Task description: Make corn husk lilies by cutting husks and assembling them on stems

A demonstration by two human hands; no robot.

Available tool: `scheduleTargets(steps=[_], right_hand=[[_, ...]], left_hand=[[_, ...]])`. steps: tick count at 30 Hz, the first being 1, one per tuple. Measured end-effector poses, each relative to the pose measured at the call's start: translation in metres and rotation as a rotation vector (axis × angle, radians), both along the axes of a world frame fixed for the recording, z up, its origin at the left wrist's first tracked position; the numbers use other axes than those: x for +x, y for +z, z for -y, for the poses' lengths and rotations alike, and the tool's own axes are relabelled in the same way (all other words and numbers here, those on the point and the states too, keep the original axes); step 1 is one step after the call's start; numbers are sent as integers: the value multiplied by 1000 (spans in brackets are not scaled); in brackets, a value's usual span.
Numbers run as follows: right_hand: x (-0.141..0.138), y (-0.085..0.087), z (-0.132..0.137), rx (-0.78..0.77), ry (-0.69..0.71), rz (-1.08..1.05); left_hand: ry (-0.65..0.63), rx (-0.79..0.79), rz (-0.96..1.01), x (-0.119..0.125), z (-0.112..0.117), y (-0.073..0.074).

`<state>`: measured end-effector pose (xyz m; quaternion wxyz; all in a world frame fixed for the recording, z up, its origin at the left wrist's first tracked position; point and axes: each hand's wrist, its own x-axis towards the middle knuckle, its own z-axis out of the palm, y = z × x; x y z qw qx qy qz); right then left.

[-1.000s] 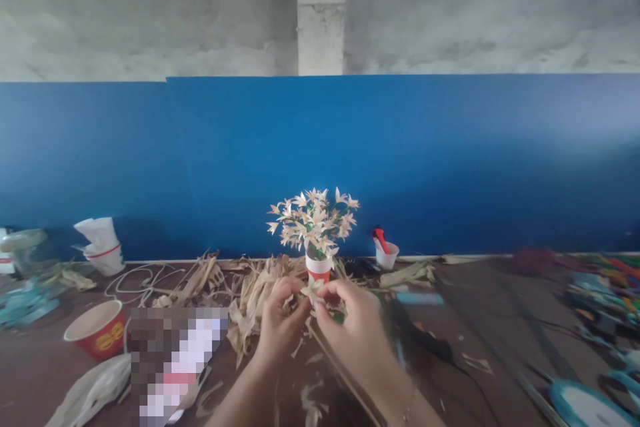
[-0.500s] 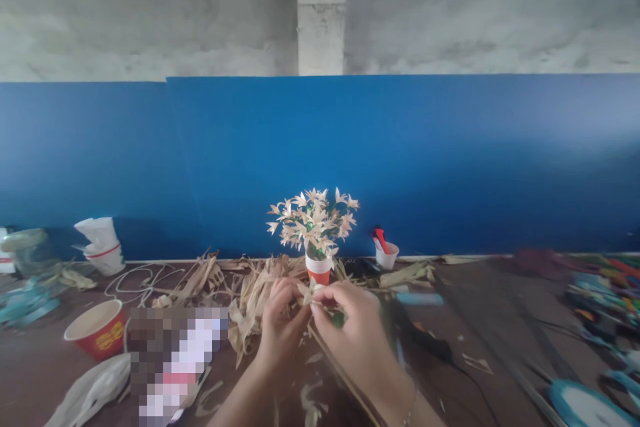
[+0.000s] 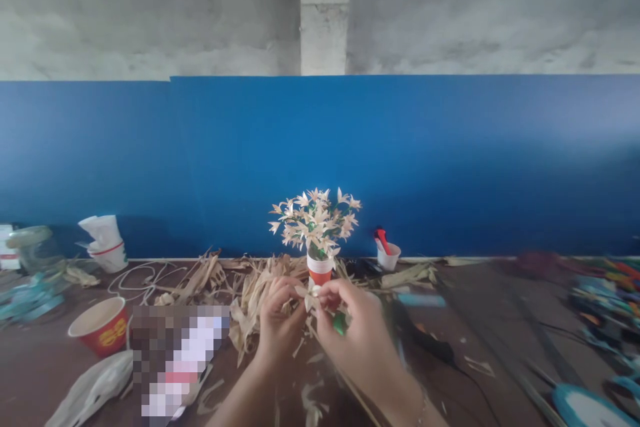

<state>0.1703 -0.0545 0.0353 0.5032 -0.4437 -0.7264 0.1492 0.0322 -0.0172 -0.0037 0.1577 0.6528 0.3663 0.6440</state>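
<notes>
Together, left hand (image 3: 279, 323) and right hand (image 3: 359, 333) pinch 1 pale flower (image 3: 309, 299) between them.
Just beyond them stands a cup (image 3: 320, 271) of blossoms (image 3: 317, 219); husks (image 3: 247, 313) lie beside the left hand.

Over the brown table (image 3: 480, 330), someone's left hand (image 3: 280, 320) and right hand (image 3: 355, 330) pinch a pale flower (image 3: 309, 301). Near the table's far edge, an orange-and-white cup (image 3: 319, 268) holds a bouquet (image 3: 316, 220) of similar blooms, dry husks (image 3: 260, 283) heaped alongside; farther right stands a small white cup (image 3: 388, 260).
</notes>
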Motion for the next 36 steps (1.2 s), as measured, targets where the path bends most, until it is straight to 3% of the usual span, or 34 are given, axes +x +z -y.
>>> scheduleTargets(steps=[6,26,36], right_hand=[[5,9,-3,-243,-1,-148],[22,-1,-26,-597,211,-241],[23,7,-21,-546,174,-212]], left_hand=[[0,30,-41,-1,2,1],[-192,-102,67,-1,0,0],[-213,-124,-94,-1,0,1]])
